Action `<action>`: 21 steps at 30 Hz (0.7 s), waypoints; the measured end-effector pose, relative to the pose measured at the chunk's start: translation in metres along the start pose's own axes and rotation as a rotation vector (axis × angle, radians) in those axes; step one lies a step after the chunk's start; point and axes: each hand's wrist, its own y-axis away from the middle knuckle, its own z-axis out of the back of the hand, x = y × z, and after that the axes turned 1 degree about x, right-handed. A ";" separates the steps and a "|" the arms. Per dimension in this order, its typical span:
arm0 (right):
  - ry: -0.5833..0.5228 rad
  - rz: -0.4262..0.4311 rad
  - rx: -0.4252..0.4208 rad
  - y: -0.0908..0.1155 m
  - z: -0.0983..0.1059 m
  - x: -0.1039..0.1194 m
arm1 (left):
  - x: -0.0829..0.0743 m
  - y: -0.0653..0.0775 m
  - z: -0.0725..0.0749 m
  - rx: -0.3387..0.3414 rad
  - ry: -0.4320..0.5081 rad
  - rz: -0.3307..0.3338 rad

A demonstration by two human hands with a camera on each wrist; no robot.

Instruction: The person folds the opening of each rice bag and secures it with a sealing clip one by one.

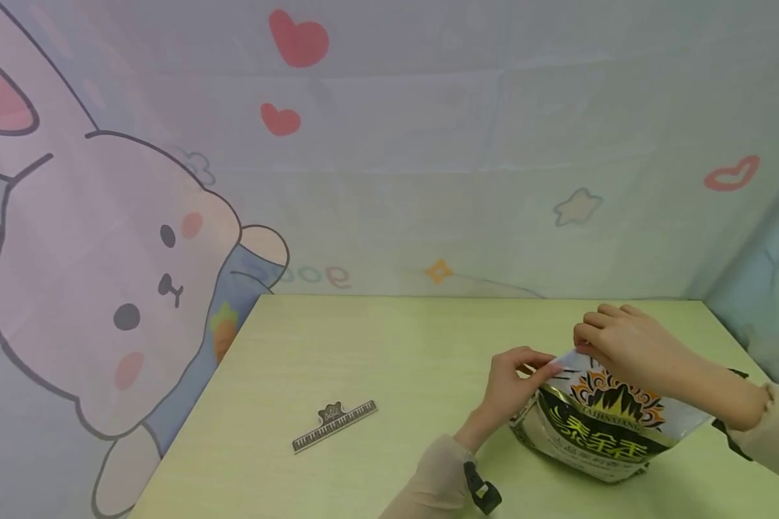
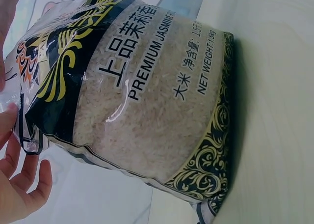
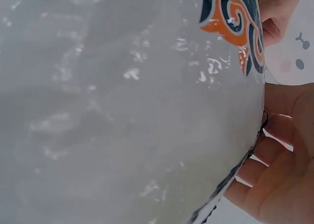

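A bag of jasmine rice (image 1: 597,450) stands on the table, its clear lower part full of rice grains in the left wrist view. My left hand (image 1: 506,386) pinches the bag's top left corner between thumb and fingers. With fingers curled over the top edge, my right hand (image 1: 630,346) grips the bag close to the left hand. The bag's white upper part (image 3: 122,111) fills most of the right wrist view, with the right fingers partly behind it. To the left lies a long clip (image 1: 334,425) with a piano-key pattern, apart from both hands.
The pale green-yellow table (image 1: 402,346) reaches back to a hanging cloth (image 1: 415,180) printed with a rabbit and hearts. Another cloth (image 1: 769,281) hangs along the right side. Each wrist wears a dark strap (image 1: 482,490).
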 end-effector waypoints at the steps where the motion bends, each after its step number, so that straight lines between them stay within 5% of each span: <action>1: 0.005 0.002 -0.004 0.000 0.000 0.000 | 0.000 0.000 0.000 0.003 0.002 0.004; 21: -0.017 -0.006 -0.014 0.001 0.001 -0.004 | 0.003 0.001 0.002 0.001 -0.102 -0.087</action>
